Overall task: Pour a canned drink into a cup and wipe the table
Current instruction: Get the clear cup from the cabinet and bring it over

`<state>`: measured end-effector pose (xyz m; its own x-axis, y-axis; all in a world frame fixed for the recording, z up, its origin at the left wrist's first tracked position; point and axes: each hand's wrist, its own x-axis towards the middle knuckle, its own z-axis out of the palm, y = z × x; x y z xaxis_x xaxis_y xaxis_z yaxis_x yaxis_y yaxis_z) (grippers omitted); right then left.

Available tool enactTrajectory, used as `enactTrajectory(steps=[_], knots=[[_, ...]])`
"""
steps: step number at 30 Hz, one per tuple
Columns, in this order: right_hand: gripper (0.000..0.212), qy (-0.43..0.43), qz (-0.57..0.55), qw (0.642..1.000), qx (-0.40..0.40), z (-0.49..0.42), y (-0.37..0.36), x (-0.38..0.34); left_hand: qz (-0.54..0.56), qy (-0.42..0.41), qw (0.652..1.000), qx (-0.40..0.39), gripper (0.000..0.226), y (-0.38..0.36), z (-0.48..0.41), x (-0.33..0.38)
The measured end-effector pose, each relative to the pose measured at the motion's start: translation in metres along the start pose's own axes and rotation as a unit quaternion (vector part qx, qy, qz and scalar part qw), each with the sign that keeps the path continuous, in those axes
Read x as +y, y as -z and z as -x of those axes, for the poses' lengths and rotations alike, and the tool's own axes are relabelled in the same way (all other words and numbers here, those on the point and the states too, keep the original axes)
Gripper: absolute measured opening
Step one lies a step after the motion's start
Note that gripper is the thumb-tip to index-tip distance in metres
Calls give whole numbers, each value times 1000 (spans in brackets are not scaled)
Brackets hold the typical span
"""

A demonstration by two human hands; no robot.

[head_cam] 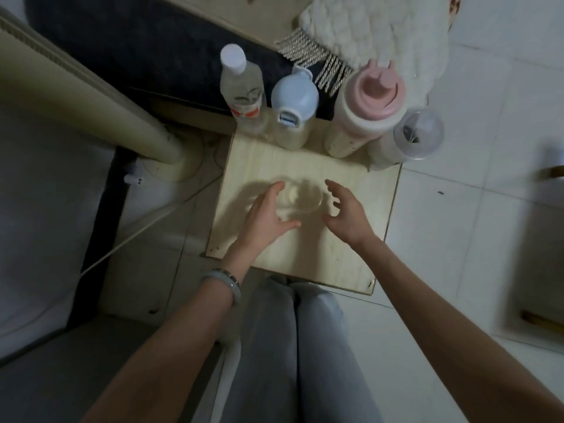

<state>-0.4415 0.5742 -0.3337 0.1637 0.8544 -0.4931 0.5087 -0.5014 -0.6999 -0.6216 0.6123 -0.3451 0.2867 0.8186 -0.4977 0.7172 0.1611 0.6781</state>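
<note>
A clear plastic cup (300, 198) stands upright near the middle of a small pale wooden table (360, 184). My left hand (264, 216) is at the cup's left side, fingers spread and curved, fingertips at or touching its wall. My right hand (345, 210) hovers just right of the cup, fingers apart, a small gap between it and the rim. Neither hand grips anything. No can shows in this view.
Along the table's far edge stand a clear water bottle (241, 83), a bottle with a light blue lid (294, 106), a cream bottle with a pink lid (366, 111) and a clear-capped container (415, 135). White tiled floor lies right; my knees (293, 331) are below.
</note>
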Motion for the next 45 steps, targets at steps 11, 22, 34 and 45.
enactTrajectory(steps=[11, 22, 34, 45], knots=[[46, -17, -95, 995, -15, -8, -8, 4, 50, -23, 998, 25, 66, -19, -24, -3], [54, 1, -120, 993, -13, 78, 55, -77, 42, -73, 996, 19, 68, 62, 65, 83], [56, 20, -223, 968, 109, 239, 139, -153, 40, -221, 973, -50, 70, 113, 169, 205], [53, -11, -244, 937, 251, 397, 209, -92, -5, -358, 917, -175, 58, 23, 256, 306]])
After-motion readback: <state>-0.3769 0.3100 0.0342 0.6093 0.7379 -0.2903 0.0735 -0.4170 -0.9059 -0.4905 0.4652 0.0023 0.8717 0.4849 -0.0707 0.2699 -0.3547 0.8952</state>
